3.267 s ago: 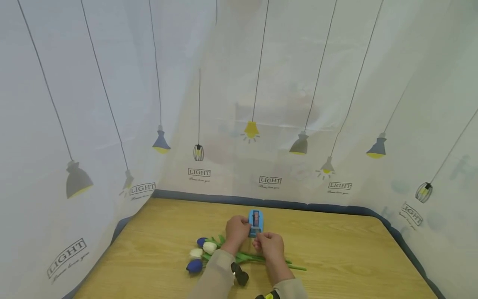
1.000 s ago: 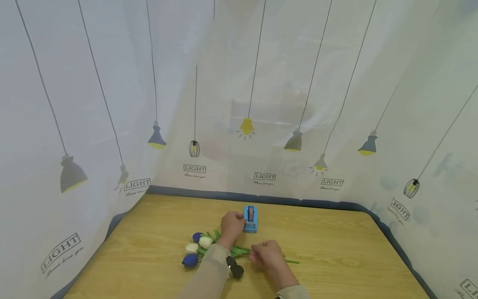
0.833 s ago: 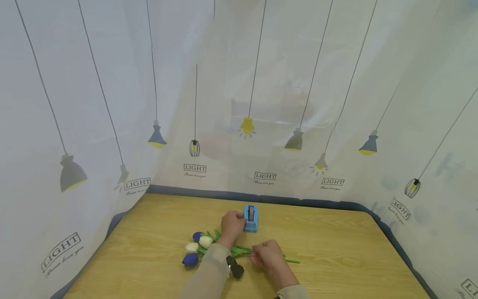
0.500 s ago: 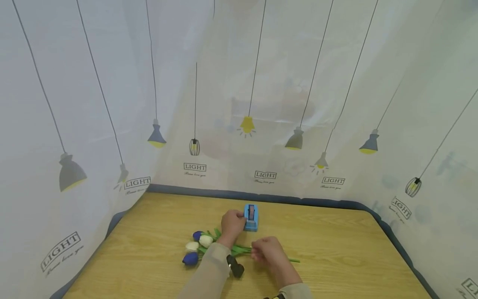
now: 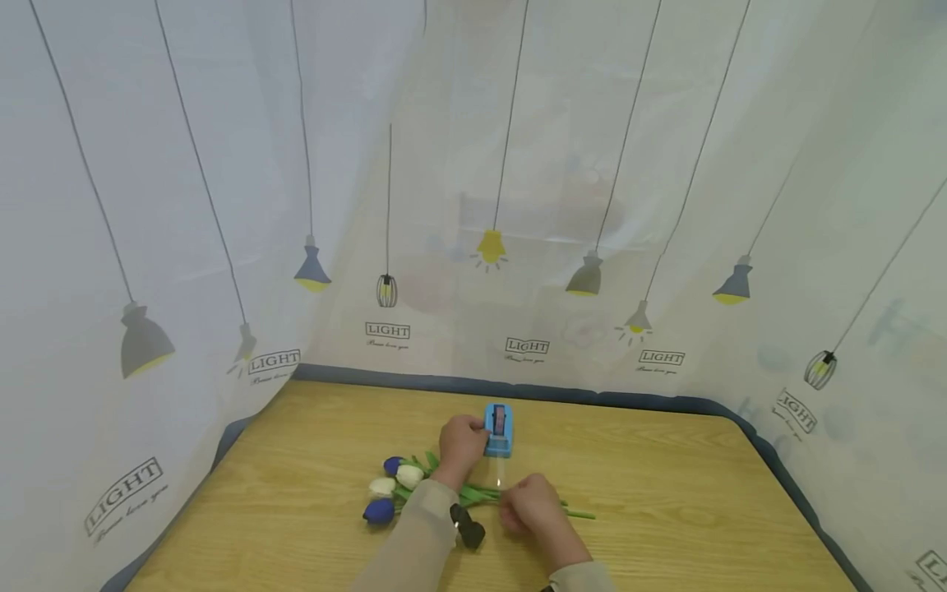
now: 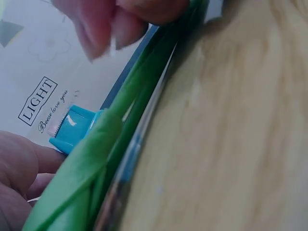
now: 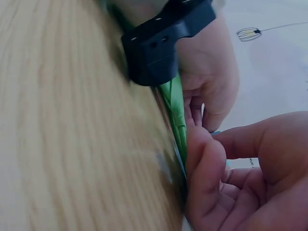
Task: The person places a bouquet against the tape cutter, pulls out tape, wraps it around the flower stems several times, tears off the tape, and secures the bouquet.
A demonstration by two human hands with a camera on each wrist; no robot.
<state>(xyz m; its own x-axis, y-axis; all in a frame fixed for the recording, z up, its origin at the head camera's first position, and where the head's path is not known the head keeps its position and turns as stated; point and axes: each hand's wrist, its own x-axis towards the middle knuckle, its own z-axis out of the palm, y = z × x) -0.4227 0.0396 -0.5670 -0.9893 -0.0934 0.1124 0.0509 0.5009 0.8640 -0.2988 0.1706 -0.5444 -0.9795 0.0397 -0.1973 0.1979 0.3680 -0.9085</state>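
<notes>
A blue tape dispenser [image 5: 499, 444] with a pinkish roll stands toward the back of the table. My left hand [image 5: 462, 448] grips its left side; in the left wrist view part of that hand [image 6: 19, 168] shows beside the dispenser [image 6: 74, 129]. From the dispenser's front, a strip of clear tape [image 5: 501, 472] runs toward me. The right hand [image 5: 534, 503] pinches the strip's near end, over the green stems [image 5: 481, 495] of artificial tulips. Blue and white blooms [image 5: 380, 511] lie left of my left forearm, which hides part of the bunch. The right wrist view shows the right hand's fingers [image 7: 207, 168] curled.
The wooden table [image 5: 688, 493] is bordered by a dark blue edge, with a white lamp-printed curtain [image 5: 444, 164] around it. A black camera mount [image 5: 468, 526] sits on my left wrist. Stem ends [image 5: 580, 515] stick out right of my right hand.
My right hand has drawn away from the dispenser toward me, and a strip of tape now stretches between them. The left hand has stayed at the dispenser. The view has shifted slightly.
</notes>
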